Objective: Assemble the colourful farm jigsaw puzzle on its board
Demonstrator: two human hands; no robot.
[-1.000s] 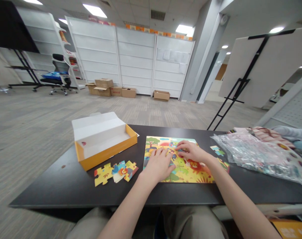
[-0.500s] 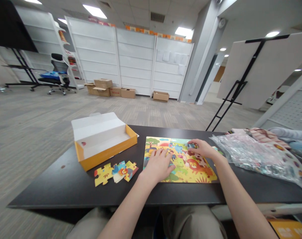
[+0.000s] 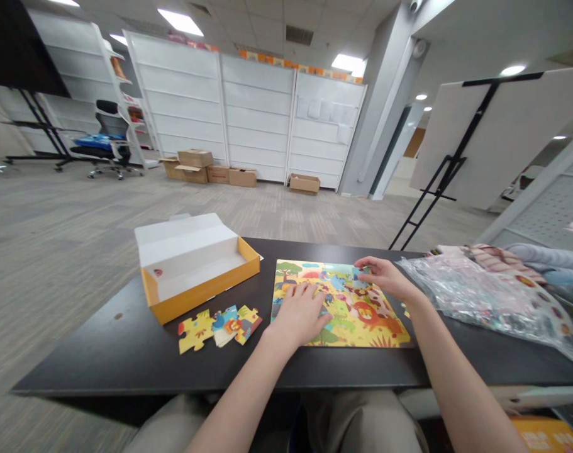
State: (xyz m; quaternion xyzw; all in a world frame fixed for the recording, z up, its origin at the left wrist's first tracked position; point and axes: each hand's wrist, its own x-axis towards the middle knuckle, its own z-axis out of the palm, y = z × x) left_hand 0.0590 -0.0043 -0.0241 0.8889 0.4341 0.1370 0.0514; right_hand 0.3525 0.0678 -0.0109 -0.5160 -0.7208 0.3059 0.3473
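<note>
A colourful animal puzzle lies on the dark table, with a lion at its right part. Spread flat over its left half is my left hand, fingers apart, holding nothing. My right hand is at the puzzle's upper right corner, its fingers bent around a small bluish piece that is partly hidden. Several loose puzzle pieces lie in a pile left of the puzzle. Part of another piece shows beside my right wrist.
An open yellow box with a white lid stands at the table's left. Clear plastic bags and folded cloth lie at the right. Beyond the dark table are an easel stand, cardboard boxes and white shelving.
My right hand has shifted slightly up and left at the puzzle's upper right corner. My left hand stays in place.
</note>
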